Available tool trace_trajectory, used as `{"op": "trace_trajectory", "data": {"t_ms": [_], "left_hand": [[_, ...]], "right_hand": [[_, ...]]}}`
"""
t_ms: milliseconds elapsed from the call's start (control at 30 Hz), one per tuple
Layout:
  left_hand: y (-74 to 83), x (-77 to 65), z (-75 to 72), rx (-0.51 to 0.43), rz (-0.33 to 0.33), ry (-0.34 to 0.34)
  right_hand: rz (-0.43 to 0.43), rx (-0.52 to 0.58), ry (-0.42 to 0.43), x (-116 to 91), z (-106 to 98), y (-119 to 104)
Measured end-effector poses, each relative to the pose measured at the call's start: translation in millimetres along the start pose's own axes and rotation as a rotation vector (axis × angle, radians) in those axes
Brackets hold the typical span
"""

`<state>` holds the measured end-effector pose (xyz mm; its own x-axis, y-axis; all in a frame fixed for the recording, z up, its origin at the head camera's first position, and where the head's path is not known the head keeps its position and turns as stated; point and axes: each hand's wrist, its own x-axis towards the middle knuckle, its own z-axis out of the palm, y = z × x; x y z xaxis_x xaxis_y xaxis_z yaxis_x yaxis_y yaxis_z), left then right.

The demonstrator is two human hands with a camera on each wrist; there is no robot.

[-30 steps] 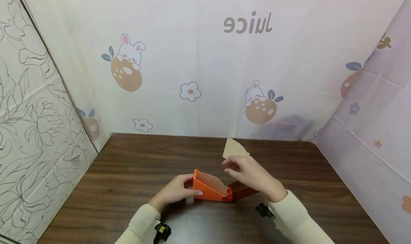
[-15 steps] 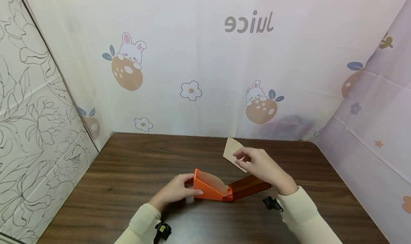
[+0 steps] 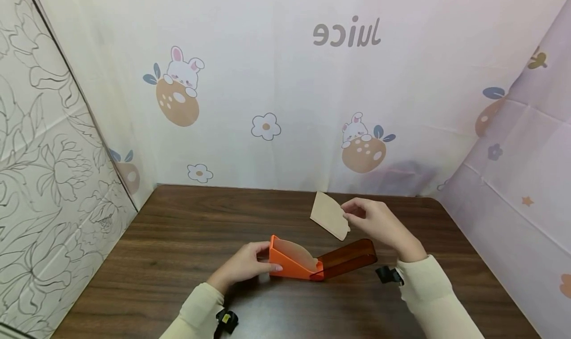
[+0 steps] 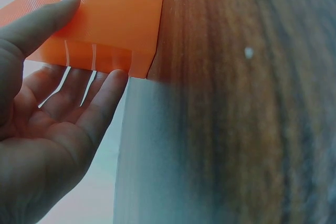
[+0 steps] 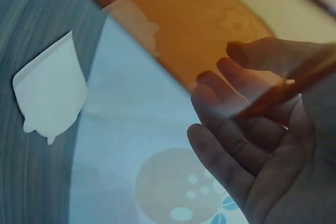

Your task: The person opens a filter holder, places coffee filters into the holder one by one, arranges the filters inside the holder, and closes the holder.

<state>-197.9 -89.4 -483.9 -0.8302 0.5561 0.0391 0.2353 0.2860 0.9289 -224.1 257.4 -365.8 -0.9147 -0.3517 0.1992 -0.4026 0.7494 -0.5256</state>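
An orange coffee filter holder (image 3: 290, 263) stands on the table, tan paper filters (image 3: 294, 252) inside. Its translucent brown lid (image 3: 349, 259) is swung open to the right. My left hand (image 3: 245, 265) grips the holder's left end; in the left wrist view the thumb lies on one orange face (image 4: 115, 9) and the fingertips touch the slotted side. Behind the lid lies a single coffee filter (image 3: 330, 215). My right hand (image 3: 374, 220) has its fingertips right at that filter's right edge in the head view. The right wrist view shows the hand (image 5: 268, 145) through the lid (image 5: 173, 30), fingers loosely bent, holding nothing.
The dark wood table (image 3: 200, 215) ends at a printed curtain (image 3: 232, 81) along the back. A flower-patterned panel (image 3: 49, 155) borders the left and another curtain (image 3: 526, 180) the right. Black wrist cameras (image 3: 388, 274) hang below both sleeves.
My right hand has moved right and a little back from over the lid, uncovering the lid and the loose filter. The left hand stays on the holder.
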Motion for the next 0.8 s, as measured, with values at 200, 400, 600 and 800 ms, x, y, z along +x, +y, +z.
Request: {"op": "trace_trajectory", "data": {"t_ms": [200, 400, 600, 800], "left_hand": [[-0.4, 0.1, 0.2, 0.005, -0.002, 0.005], [-1.9, 0.6, 0.6, 0.012, 0.006, 0.005], [-2.2, 0.5, 0.5, 0.018, 0.001, 0.004], [-1.0, 0.2, 0.9, 0.015, -0.005, 0.006]], "right_hand": [[0.02, 0.003, -0.004, 1, -1, 11], [0.038, 0.023, -0.023, 3, 3, 25], [0.062, 0.041, -0.045, 6, 8, 40], [0.092, 0.065, -0.06, 8, 17, 56]]}}
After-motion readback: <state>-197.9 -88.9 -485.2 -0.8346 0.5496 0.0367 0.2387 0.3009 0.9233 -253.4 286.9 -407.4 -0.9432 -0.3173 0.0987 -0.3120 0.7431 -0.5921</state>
